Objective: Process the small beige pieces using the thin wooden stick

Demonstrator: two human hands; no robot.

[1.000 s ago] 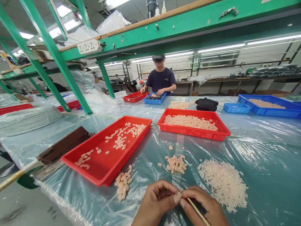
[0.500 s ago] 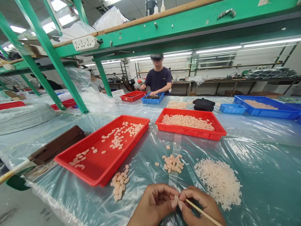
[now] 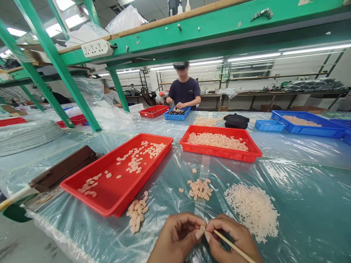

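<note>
Near the bottom edge, my left hand (image 3: 177,235) pinches a small beige piece (image 3: 202,228) between thumb and index finger. My right hand (image 3: 233,233) meets it fingertip to fingertip and grips a thin wooden stick (image 3: 233,245), which slants down to the right. Whether the stick's tip touches the piece is hidden by my fingers. Just beyond my hands lies a small heap of beige oval pieces (image 3: 200,189). A second beige heap (image 3: 137,214) is left of my left hand. Right of my hands spreads a pile of tiny white pieces (image 3: 253,211).
A red tray (image 3: 106,197) with scattered beige pieces stands at left; another red tray (image 3: 219,151) holds many more. A brown bin-like object (image 3: 63,168) lies on the left edge. Across the plastic-covered table, a co-worker (image 3: 184,89) handles a blue tray (image 3: 175,117). A green shelf beam (image 3: 214,31) runs overhead.
My hands stay together on the piece with barely any shift. The whole view has moved slightly, so things sit a little further left. The co-worker's hands have moved over the blue tray.
</note>
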